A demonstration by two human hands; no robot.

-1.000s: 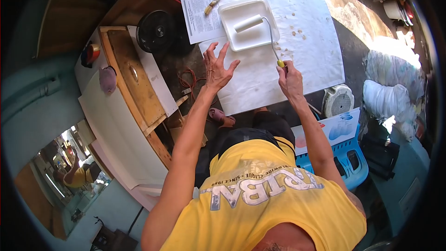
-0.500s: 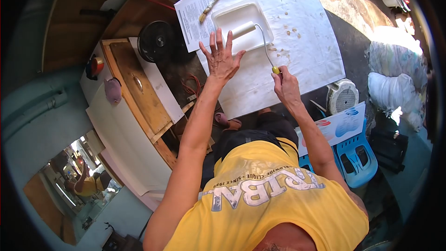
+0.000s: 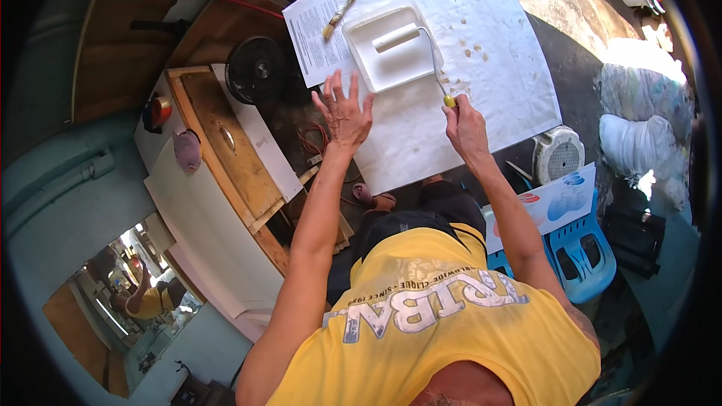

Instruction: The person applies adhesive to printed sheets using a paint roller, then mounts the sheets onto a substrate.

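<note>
My right hand (image 3: pixel 467 128) grips the yellow-green handle of a paint roller (image 3: pixel 396 38). Its white sleeve is over the far part of a white rectangular tray (image 3: pixel 366 75), and the bent wire frame crosses the tray's right rim. Fingers spread, my left hand (image 3: pixel 346 114) holds nothing and is just left of the tray's near corner, over the table's edge. A paintbrush (image 3: pixel 342 12) with a dark-tipped handle lies on a printed sheet (image 3: pixel 307 24) beyond the tray. White covering (image 3: pixel 504 53) lies under all of these.
Small brownish flakes (image 3: pixel 478 53) lie right of the tray. A round black fan-like object (image 3: pixel 256 69) and a wooden cabinet (image 3: pixel 226 143) stand at left. At right are a blue plastic chair (image 3: pixel 583 256), a printed board (image 3: pixel 564 195) and wrapped white bundles (image 3: pixel 639 146).
My left hand has drawn back toward me and left, away from the roller and tray. The roller, in my right hand, has shifted slightly toward the tray's far side.
</note>
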